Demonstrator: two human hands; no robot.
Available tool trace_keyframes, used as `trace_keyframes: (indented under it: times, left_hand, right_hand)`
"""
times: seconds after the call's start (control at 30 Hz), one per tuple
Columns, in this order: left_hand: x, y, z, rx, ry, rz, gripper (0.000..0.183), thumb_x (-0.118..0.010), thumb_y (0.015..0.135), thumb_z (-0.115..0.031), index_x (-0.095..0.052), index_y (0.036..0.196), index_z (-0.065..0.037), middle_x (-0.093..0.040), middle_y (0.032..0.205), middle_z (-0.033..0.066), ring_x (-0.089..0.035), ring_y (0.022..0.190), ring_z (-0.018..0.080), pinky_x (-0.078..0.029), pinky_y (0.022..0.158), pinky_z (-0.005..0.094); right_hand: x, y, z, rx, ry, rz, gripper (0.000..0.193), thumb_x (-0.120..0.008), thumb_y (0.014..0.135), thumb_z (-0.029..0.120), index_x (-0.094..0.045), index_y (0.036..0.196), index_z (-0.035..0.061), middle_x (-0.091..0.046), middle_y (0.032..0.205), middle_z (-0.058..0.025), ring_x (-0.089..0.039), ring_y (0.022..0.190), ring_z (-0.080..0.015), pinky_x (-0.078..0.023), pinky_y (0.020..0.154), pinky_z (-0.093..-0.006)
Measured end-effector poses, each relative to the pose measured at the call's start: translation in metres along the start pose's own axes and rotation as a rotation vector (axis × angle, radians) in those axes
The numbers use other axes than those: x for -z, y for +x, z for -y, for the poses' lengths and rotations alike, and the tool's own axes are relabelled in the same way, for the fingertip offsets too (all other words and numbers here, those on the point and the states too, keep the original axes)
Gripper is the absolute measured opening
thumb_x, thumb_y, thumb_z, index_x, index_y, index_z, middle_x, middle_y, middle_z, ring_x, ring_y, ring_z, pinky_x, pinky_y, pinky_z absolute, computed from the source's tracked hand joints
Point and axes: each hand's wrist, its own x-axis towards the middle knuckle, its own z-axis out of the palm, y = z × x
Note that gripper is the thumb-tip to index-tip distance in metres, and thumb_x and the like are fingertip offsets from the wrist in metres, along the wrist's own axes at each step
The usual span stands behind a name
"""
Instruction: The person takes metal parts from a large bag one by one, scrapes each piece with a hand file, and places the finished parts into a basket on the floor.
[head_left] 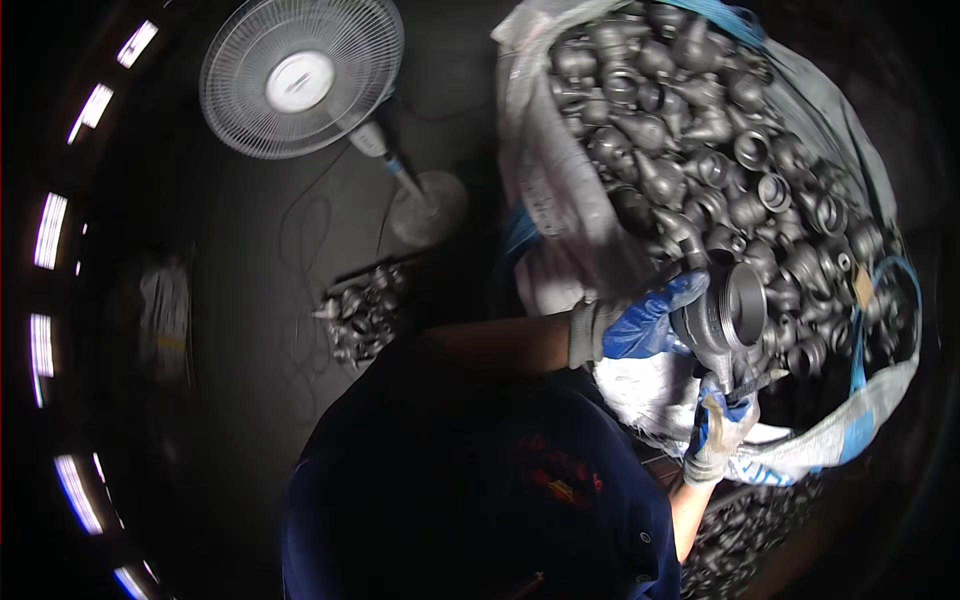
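A dark grey metal pipe fitting [708,322] with a wide threaded round mouth is held up over the near side of a big sack. My left hand [650,322], in a blue-coated work glove with a grey cuff, is closed round its left side. Just below, my right hand [722,425], in a white and blue glove, is closed on a slim pointed tool [762,383], whose exact kind I cannot make out. The tool lies close under the fitting's lower end; whether they touch is not clear.
The large white woven sack [545,165] is full of similar grey metal fittings [690,150]. A standing fan [300,80] is at the far left. A small heap of metal parts [365,315] lies on the floor; more parts [750,540] lie below the sack.
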Motion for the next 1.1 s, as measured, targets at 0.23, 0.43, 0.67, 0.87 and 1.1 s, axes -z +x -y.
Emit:
trace_keyframes:
  times: [0.23,0.43,0.67,0.87,1.1]
  left_hand:
    - [0.051,-0.082,-0.046,-0.398,-0.206,0.003,0.044,-0.052,0.1,-0.039,-0.056,0.13,-0.006,-0.064,0.125,0.011,-0.061,0.117,0.0258,-0.047,0.103,0.043]
    - [0.129,-0.214,-0.04,-0.657,-0.139,-0.356,0.048,-0.059,0.097,-0.03,-0.048,0.136,-0.005,-0.056,0.133,0.0108,-0.056,0.122,0.02,-0.046,0.106,0.0406]
    - [0.253,-0.322,0.021,-0.921,0.401,-0.949,0.039,-0.065,0.088,-0.034,-0.059,0.116,-0.007,-0.06,0.113,0.0067,-0.061,0.094,0.0227,-0.055,0.082,0.0363]
    - [0.28,-0.374,0.03,-1.086,-0.548,-0.555,0.038,-0.059,0.091,-0.033,-0.06,0.118,-0.006,-0.064,0.1,0.0121,-0.063,0.087,0.028,-0.055,0.077,0.0438]
    - [0.267,-0.38,0.04,-0.967,-0.148,-1.422,0.036,-0.067,0.086,-0.027,-0.062,0.115,-0.007,-0.066,0.091,0.0093,-0.065,0.075,0.0263,-0.056,0.069,0.0413]
  right_hand:
    - [-0.049,0.022,-0.009,0.141,0.188,0.274,0.058,-0.063,0.093,0.024,-0.046,0.134,-0.0134,-0.058,0.126,-0.0172,-0.057,0.11,-0.021,-0.044,0.096,-0.0325]
    - [-0.066,0.034,-0.018,0.073,0.126,0.311,0.056,-0.062,0.094,0.024,-0.046,0.133,-0.0125,-0.059,0.123,-0.0169,-0.057,0.105,-0.0198,-0.044,0.092,-0.0314]
    - [-0.09,0.035,-0.029,0.026,0.101,0.377,0.054,-0.061,0.094,0.024,-0.047,0.133,-0.0115,-0.06,0.12,-0.0165,-0.057,0.101,-0.0184,-0.044,0.087,-0.0301]
    - [-0.095,0.03,-0.031,-0.009,0.087,0.419,0.052,-0.059,0.095,0.024,-0.048,0.133,-0.0106,-0.061,0.118,-0.0162,-0.057,0.096,-0.0172,-0.044,0.083,-0.029]
    - [-0.093,0.023,-0.03,-0.028,0.052,0.478,0.05,-0.058,0.096,0.024,-0.049,0.132,-0.0096,-0.062,0.115,-0.0159,-0.057,0.091,-0.0158,-0.044,0.079,-0.0277]
